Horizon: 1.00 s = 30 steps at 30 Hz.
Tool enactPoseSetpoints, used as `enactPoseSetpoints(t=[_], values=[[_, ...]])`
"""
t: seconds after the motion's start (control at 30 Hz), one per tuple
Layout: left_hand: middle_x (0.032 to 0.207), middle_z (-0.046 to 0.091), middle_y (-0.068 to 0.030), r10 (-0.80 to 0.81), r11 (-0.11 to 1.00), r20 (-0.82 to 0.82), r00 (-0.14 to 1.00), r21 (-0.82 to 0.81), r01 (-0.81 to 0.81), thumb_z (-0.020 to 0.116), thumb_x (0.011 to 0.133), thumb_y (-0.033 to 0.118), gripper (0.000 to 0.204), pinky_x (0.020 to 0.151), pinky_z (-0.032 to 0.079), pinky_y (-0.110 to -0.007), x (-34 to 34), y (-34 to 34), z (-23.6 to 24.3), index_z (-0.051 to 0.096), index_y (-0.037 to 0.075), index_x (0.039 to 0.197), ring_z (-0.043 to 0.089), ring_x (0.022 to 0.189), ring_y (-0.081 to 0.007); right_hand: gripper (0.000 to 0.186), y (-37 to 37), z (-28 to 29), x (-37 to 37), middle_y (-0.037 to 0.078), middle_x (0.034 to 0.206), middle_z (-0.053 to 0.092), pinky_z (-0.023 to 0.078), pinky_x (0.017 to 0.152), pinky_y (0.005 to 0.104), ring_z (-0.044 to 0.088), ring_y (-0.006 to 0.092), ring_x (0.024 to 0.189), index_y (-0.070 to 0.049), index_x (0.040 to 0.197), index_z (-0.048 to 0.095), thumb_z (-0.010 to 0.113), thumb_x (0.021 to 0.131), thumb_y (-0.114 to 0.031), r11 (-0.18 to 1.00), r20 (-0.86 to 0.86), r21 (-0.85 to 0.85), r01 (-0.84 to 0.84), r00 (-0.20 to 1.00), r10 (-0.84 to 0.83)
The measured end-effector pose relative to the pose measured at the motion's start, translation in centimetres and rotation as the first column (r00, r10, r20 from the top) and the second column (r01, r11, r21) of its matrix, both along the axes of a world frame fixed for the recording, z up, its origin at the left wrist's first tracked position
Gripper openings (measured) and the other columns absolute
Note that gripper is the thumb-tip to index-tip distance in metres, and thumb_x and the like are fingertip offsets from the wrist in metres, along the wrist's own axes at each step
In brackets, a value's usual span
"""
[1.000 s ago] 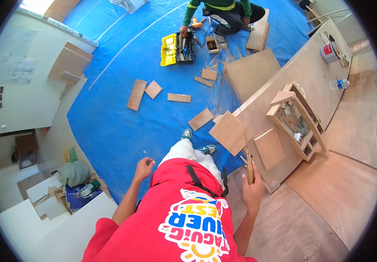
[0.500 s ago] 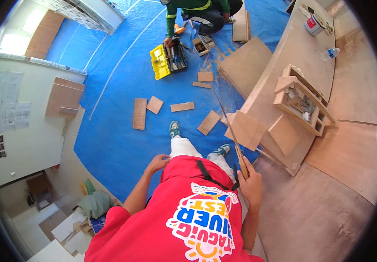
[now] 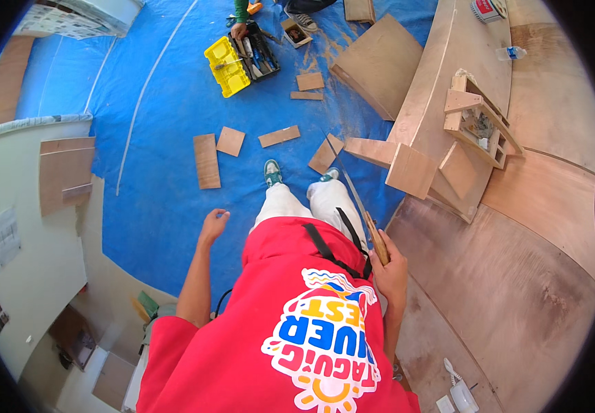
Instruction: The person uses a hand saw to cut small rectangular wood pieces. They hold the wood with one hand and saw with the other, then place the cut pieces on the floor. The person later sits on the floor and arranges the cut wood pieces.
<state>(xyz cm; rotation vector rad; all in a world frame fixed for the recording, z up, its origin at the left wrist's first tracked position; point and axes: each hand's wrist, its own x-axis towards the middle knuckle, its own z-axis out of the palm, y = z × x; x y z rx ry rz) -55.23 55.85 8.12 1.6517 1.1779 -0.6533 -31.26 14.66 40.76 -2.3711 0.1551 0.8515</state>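
Observation:
My right hand (image 3: 390, 268) is closed round the wooden handle of a handsaw (image 3: 354, 190), at the right side of my waist. Its long thin blade points forward and slightly left, passing over the blue sheet beside my leg. My left hand (image 3: 215, 224) hangs out to the left of my body, fingers loosely bent and apart, holding nothing. Ahead of my feet lie several wood offcuts on the sheet, among them a long piece (image 3: 206, 161), a squarish piece (image 3: 231, 141) and a narrow strip (image 3: 279, 136).
A co-worker's hand (image 3: 239, 31) is at an open toolbox with a yellow lid (image 3: 227, 67). To the right, a wooden bench (image 3: 442, 82) carries a small wooden frame (image 3: 480, 117), a bottle (image 3: 511, 53) and a can (image 3: 487, 9). Large boards (image 3: 380, 65) lie beside it.
My left hand has moved from beside my thigh out to the left. My view has shifted forward and my feet stand more level. The saw stays in my right hand.

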Motion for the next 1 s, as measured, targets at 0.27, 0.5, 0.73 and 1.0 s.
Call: enactPoseSetpoints(t=[0.27, 0.5, 0.73, 1.0], values=[[0.101, 0.071, -0.0107, 0.161, 0.978, 0.068, 0.985, -0.147, -0.15, 0.066, 0.1, 0.034, 0.042, 0.072, 0.053, -0.031, -0.7, -0.3, -0.3, 0.064, 0.002, 0.127, 0.068, 0.085, -0.0172, 0.051, 4.6, -1.1, 0.6, 0.024, 0.113, 0.073, 0.054, 0.091, 0.0372, 0.074, 0.0342, 0.103, -0.009, 0.142, 0.06, 0.07, 0.093, -0.017, 0.998, 0.161, -0.018, -0.059, 0.985, 0.061], [0.099, 0.072, -0.0124, 0.289, 0.949, -0.05, 0.956, -0.115, -0.293, 0.069, 0.098, 0.032, 0.044, 0.076, 0.056, -0.033, -3.1, -0.3, -0.7, 0.065, -0.001, 0.126, 0.069, 0.085, -0.0187, 0.051, 7.0, -1.4, 3.7, 0.024, 0.103, 0.073, 0.055, 0.082, 0.0406, 0.074, 0.0326, 0.09, -0.009, 0.141, 0.06, 0.071, 0.092, -0.018, 0.989, 0.011, -0.131, -0.066, 0.998, 0.068], [0.074, 0.067, -0.0059, 0.196, 0.98, -0.026, 0.98, -0.032, -0.197, 0.072, 0.095, 0.032, 0.032, 0.065, 0.049, -0.033, -0.6, 0.7, 0.7, 0.072, 0.0, 0.095, 0.059, 0.07, -0.0136, 0.051, 7.9, -7.6, 9.1, 0.023, 0.104, 0.073, 0.054, 0.082, 0.0395, 0.073, 0.0347, 0.093, -0.007, 0.14, 0.061, 0.072, 0.091, -0.02, 0.973, -0.038, -0.163, -0.163, 0.987, 0.159], [0.097, 0.072, -0.0177, 0.035, 0.996, 0.012, 0.999, 0.088, -0.036, 0.078, 0.087, 0.033, 0.036, 0.081, 0.054, -0.043, 12.1, 3.0, -8.6, 0.07, 0.003, 0.106, 0.068, 0.089, -0.0302, 0.054, 13.1, -25.0, 19.0, 0.03, 0.095, 0.069, 0.054, 0.073, 0.0476, 0.069, 0.0464, 0.083, -0.009, 0.144, 0.058, 0.069, 0.091, -0.017, 0.904, -0.185, -0.19, -0.384, 0.918, 0.351]])
